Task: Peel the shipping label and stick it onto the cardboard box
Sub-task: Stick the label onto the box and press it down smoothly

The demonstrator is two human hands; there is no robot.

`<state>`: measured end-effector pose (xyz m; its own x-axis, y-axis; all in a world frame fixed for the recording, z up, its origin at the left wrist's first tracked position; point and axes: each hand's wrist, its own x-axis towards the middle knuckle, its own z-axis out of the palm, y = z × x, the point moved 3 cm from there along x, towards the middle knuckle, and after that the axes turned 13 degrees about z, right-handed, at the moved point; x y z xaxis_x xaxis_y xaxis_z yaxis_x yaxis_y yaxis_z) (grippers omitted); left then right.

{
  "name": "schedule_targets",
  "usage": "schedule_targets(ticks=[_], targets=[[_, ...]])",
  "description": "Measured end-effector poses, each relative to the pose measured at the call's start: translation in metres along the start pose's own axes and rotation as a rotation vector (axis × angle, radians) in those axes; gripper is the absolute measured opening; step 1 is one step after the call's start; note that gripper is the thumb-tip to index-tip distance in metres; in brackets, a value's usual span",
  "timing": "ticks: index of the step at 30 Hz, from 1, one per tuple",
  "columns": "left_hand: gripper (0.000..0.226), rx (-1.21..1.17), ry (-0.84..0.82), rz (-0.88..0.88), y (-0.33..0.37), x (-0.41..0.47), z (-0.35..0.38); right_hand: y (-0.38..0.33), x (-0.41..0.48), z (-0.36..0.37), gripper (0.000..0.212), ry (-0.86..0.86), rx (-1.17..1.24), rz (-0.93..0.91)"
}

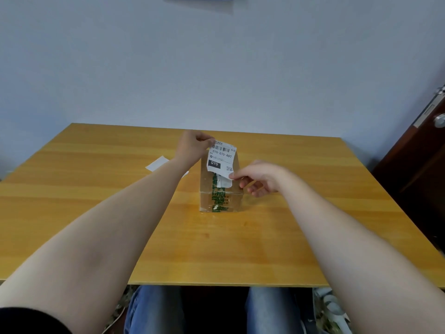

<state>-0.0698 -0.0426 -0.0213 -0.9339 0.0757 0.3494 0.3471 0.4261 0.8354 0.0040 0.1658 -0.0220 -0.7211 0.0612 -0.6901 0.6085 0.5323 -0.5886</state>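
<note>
A small cardboard box point(221, 197) with green printed tape stands in the middle of the wooden table. Above its top hangs the white shipping label point(221, 159), printed with a barcode and "070-070-A80". My left hand point(192, 147) pinches the label's upper left corner. My right hand point(258, 178) pinches its lower right corner, just over the box top. The label is stretched between both hands, tilted, its printed side facing me. Whether its lower edge touches the box is unclear.
A white strip of paper point(157, 163) lies on the table point(96, 213) left of the box, partly hidden by my left forearm. A wall stands behind the table's far edge. A dark door point(419, 160) is at the right.
</note>
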Motion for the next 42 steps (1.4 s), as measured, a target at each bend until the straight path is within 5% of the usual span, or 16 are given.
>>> schedule_targets(ticks=[16,42], targets=[[0.013,-0.103,0.045,-0.201,-0.039,0.000,0.008,-0.006,0.003,-0.006,0.029,0.072,-0.106,-0.037],[0.019,-0.215,0.051,-0.273,-0.055,-0.003,0.024,-0.001,0.016,-0.005,0.038,0.081,-0.138,0.001]])
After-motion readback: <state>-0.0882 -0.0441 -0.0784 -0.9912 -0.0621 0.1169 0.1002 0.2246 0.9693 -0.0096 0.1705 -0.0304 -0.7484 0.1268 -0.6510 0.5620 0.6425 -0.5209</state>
